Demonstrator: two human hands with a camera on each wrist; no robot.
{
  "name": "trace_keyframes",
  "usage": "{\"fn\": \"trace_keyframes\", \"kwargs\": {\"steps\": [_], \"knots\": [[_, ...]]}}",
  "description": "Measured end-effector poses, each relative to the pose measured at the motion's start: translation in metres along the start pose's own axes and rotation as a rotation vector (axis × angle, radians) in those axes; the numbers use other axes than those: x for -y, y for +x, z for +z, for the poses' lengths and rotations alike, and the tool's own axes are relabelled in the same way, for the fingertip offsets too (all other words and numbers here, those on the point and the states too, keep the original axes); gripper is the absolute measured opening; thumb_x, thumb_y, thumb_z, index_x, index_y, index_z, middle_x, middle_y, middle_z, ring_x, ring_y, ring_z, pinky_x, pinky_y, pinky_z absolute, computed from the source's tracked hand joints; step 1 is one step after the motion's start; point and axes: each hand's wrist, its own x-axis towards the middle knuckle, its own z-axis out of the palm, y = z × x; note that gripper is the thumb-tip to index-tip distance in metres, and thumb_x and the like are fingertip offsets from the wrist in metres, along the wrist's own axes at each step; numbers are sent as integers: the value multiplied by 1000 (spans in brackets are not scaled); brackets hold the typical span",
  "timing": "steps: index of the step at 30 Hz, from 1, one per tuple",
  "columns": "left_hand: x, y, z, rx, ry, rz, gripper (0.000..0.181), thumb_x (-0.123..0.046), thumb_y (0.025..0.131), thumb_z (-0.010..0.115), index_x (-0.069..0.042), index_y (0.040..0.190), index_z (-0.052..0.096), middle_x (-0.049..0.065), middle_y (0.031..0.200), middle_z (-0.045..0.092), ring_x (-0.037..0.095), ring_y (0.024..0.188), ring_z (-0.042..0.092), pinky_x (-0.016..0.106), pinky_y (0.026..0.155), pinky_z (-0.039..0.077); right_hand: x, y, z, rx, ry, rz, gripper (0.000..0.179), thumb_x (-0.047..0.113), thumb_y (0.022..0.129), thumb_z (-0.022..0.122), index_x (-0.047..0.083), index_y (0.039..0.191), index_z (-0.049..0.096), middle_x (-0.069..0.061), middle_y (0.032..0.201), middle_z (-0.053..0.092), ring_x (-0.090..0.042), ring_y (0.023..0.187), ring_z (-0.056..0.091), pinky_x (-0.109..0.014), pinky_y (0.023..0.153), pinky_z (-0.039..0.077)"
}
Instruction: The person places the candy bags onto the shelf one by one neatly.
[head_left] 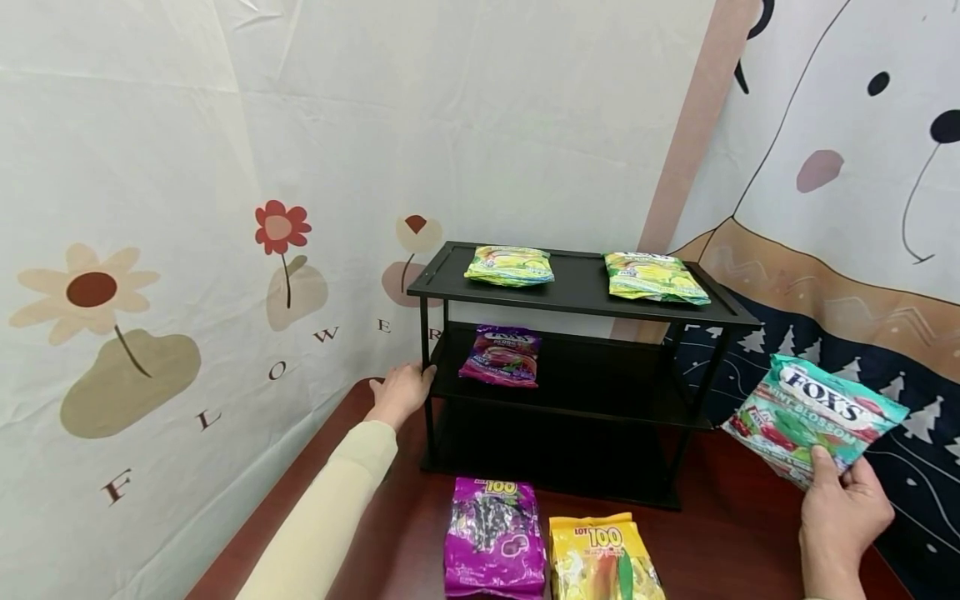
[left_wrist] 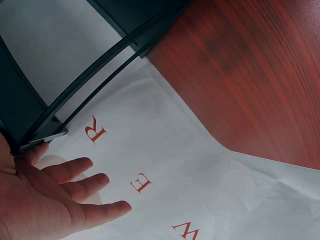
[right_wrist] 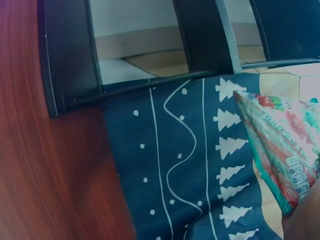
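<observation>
My right hand (head_left: 843, 508) pinches a teal bag of Fox's candy (head_left: 817, 408) by its lower edge, to the right of a black three-tier shelf rack (head_left: 577, 296). The right wrist view shows part of the candy bag (right_wrist: 285, 145) at its right edge. At the rack's left end, my left hand (head_left: 401, 392) holds the middle tier's corner. In the left wrist view, the left hand (left_wrist: 50, 200) has its thumb and index finger at the dark corner, with the other fingers spread. A purple Fox's bag (head_left: 502, 357) lies on the middle tier, toward the left.
On the top tier lie two yellow-green candy bags, one left (head_left: 510, 265) and one right (head_left: 654, 277). A purple Lot 100 bag (head_left: 493, 537) and a yellow one (head_left: 603, 558) rest on the reddish wooden table (head_left: 405, 508) before the rack. Printed cloth (head_left: 225, 150) hangs behind.
</observation>
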Motion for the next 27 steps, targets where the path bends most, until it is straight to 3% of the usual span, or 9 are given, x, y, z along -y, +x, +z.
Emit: {"fn": "trace_keyframes", "kwargs": {"steps": [5, 12, 20, 27], "knots": [[0, 1, 0, 0, -1, -2, 49, -40, 107, 37, -6, 136, 58, 21, 137, 56, 46, 134, 40, 78, 103, 12, 5, -5, 4, 12, 60, -67, 31, 9, 92, 70, 16, 123, 72, 2, 120, 70, -3, 100, 65, -10, 84, 47], [-2, -1, -1, -2, -2, -3, 50, -40, 107, 38, -5, 138, 57, 21, 140, 54, 46, 136, 38, 78, 104, 13, 6, -13, 8, 75, 21, -140, 34, 12, 93, 69, 15, 126, 70, 1, 123, 68, -4, 103, 65, -12, 88, 47], [-1, 0, -1, -6, -3, -1, 47, -39, 107, 38, -5, 131, 61, 21, 133, 58, 46, 132, 41, 78, 103, 13, 0, -23, 19, 149, -17, -231, 32, 4, 92, 69, 7, 125, 70, 12, 106, 72, 1, 92, 66, -9, 79, 47], [-2, -1, -1, -4, 4, -8, 50, -40, 107, 38, -4, 137, 57, 22, 139, 54, 46, 135, 39, 77, 103, 13, -5, -34, 29, 191, -101, -281, 32, 5, 93, 68, 5, 125, 69, 20, 102, 70, 4, 89, 66, -8, 76, 47]]}}
